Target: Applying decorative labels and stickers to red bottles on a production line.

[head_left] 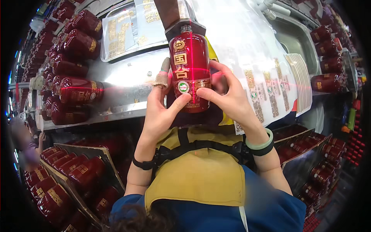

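steel desk [127, 83] ahead; my left hand [160, 112] and right hand [228, 100] clamp fingers [179, 103] round an upright red bottle [190, 73], flanking it evenly.

Bottling workshop, steel bench [127, 83], red bottles [79, 91] everywhere (label sheets [266, 83] too)

Dark red bottles [79, 91] lie on their sides in rows along the left edge of the shiny metal surface [123, 83]. A clear tray of gold labels [123, 29] sits at the far edge. Sheets of stickers [266, 92] hang over the near right edge, beside a stack of white strips [303, 81]. Cardboard crates of red bottles [65, 174] stand below the surface on the left, and more crates [309, 150] on the right.
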Demonstrator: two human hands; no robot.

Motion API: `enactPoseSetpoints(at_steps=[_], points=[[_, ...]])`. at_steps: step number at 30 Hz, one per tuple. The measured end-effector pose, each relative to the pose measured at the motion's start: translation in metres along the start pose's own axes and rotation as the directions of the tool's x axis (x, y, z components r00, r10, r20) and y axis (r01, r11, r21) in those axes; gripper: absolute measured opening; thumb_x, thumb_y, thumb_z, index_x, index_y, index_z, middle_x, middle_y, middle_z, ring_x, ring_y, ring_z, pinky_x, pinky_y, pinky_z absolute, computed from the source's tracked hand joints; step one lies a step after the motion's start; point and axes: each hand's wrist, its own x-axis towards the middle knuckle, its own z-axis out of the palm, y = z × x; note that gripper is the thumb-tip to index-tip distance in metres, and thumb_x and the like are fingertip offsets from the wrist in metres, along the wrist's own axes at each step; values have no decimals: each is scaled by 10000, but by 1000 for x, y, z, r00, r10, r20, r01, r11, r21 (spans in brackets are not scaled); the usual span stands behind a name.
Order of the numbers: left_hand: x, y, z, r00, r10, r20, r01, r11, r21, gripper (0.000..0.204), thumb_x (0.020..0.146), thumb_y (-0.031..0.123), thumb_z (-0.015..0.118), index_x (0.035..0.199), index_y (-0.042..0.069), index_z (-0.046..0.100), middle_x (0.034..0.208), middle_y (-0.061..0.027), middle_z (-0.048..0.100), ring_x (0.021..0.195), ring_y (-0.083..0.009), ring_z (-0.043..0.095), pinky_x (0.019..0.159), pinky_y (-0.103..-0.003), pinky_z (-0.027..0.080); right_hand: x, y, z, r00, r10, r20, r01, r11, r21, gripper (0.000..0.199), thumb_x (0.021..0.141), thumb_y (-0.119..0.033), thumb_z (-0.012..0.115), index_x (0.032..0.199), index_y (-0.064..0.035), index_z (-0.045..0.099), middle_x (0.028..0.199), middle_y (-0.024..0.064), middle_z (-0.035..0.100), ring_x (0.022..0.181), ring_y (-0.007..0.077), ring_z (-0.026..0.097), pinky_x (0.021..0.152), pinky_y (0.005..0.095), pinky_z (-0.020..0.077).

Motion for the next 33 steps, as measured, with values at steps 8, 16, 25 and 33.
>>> enactPoseSetpoints(at_steps=[8, 16, 25, 33], points=[[-3, -3, -1, 995, -73, -64, 58, 977, -208, 736, 1023, 97, 708, 1622, -90, 324, 1624, -199, 458, 1483, -270, 464, 1248, -416, 344, -5, -8, -7, 988, 145, 51, -140, 986, -88, 865, 851, -161, 907, 1567, 37, 462, 871, -76, 424, 805, 43, 395, 706, 220, 329], [-2, -16, -5, 998, -55, 13, 56, 958, -283, 758, 1019, 82, 713, 1637, -68, 301, 1610, -187, 465, 1485, -250, 461, 1249, -406, 358, -2, -6, -11, 989, 100, 106, -90, 991, -96, 913, 814, -162, 927, 1570, 46, 459, 904, -63, 498, 780, 40, 413, 687, 220, 361], [-5, -14, -3, 1000, -10, -12, 7, 977, -212, 737, 1013, 96, 728, 1616, -81, 345, 1595, -177, 495, 1459, -235, 489, 1239, -393, 363, -1, -8, -17, 982, 125, 143, -104, 984, -147, 933, 806, -218, 947, 1565, 37, 468, 1109, -4, 619, 826, 55, 439, 741, 222, 426], [-7, -25, -10, 994, 109, -1, -100, 908, -407, 825, 1082, 353, 650, 1656, -76, 242, 1650, -208, 420, 1509, -269, 431, 1255, -410, 329, -3, -21, -17, 936, -350, -39, 309, 868, -388, 603, 1012, -71, 683, 1546, 4, 414, 1217, 129, 637, 1046, 215, 654, 880, 316, 531]])
